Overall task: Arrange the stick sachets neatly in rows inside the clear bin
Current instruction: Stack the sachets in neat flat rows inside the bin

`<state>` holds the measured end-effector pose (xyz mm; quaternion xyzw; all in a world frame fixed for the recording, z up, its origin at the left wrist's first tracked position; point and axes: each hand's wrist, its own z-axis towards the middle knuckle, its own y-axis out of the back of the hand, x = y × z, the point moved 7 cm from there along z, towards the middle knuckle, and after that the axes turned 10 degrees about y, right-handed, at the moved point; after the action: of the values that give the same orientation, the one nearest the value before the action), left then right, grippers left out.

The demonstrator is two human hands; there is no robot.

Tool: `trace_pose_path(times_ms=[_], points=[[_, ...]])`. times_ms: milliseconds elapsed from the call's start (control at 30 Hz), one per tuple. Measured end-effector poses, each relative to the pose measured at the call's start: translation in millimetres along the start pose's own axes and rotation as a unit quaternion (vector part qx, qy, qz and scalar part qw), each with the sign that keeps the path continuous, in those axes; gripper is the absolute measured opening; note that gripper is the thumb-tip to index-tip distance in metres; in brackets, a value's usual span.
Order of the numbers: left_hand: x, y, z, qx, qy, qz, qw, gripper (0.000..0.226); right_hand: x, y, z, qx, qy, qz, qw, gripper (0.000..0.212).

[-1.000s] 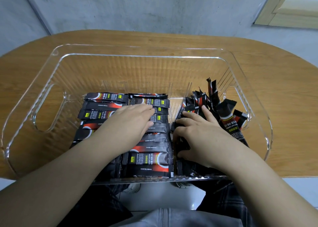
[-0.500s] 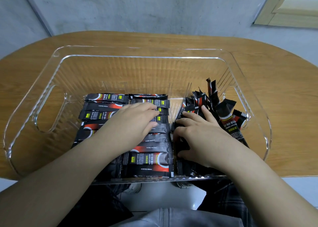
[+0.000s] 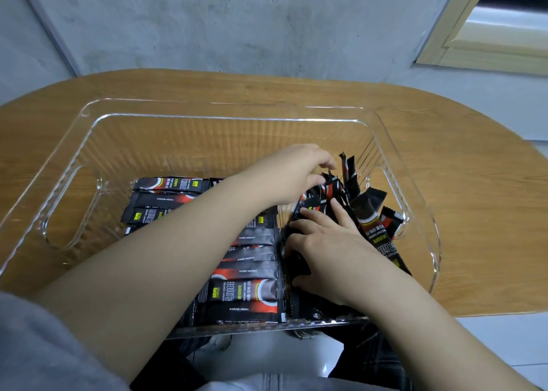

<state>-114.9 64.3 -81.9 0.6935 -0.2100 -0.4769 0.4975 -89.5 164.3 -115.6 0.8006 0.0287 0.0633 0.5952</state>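
Sachets laid flat form rows [image 3: 249, 272] at 7 o'clock of the clear bin [image 3: 225, 117]; right hand [image 3: 323, 254] presses spread fingers to steady the loose pile [image 3: 367, 209], left hand [image 3: 299, 174] pinching one sachet's tip at 1 o'clock.

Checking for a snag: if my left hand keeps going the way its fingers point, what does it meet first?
Probably the loose pile of sachets leaning at the bin's right end; the left hand has its fingertips at their upper ends already. Beyond those stands the clear bin wall.

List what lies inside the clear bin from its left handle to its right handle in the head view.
Left handle cutout → flat rows of sachets → right hand on the loose sachets → leaning sachets → right handle cutout.
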Motion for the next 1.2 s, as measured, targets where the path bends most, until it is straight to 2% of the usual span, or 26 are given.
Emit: trace_pose_path(times_ms=[133,267,367,467,567,667,767,867,933,1067,1200], points=[[-18,2,8,-0.003,-0.071,-0.015,0.997,0.028,0,0,0,-0.002,0.003,-0.003,1.0,0.053],[-28,5,15,-0.061,-0.106,0.124,0.985,0.028,0,-1,0,-0.007,0.005,-0.008,1.0,0.053],[-36,3,22,-0.034,-0.092,0.155,0.983,0.027,0,-1,0,-0.007,0.005,-0.013,1.0,0.055],[-41,-3,25,-0.03,-0.133,0.222,0.966,0.029,1,0,-1,-0.007,0.005,-0.013,1.0,0.055],[-40,4,20,-0.081,-0.167,0.245,0.951,0.025,1,1,-1,-0.007,0.006,-0.011,1.0,0.054],[-33,28,4,-0.155,-0.185,0.221,0.945,0.018,1,1,-1,-0.005,0.006,-0.006,1.0,0.053],[-9,56,-16,-0.188,-0.12,0.188,0.957,0.01,0,0,-1,0.0,0.006,-0.001,1.0,0.053],[39,61,-31,-0.114,0.066,0.11,0.985,0.012,0,0,-1,0.001,0.005,0.004,1.0,0.055],[66,54,-45,-0.076,0.156,0.035,0.984,0.01,1,0,-1,0.003,0.005,0.004,1.0,0.056],[96,31,-59,0.009,0.243,0.027,0.97,0.008,1,0,-1,0.007,0.005,0.003,1.0,0.056],[102,25,-60,0.029,0.251,0.119,0.96,0.008,1,0,-1,0.006,0.006,0.0,1.0,0.055]])
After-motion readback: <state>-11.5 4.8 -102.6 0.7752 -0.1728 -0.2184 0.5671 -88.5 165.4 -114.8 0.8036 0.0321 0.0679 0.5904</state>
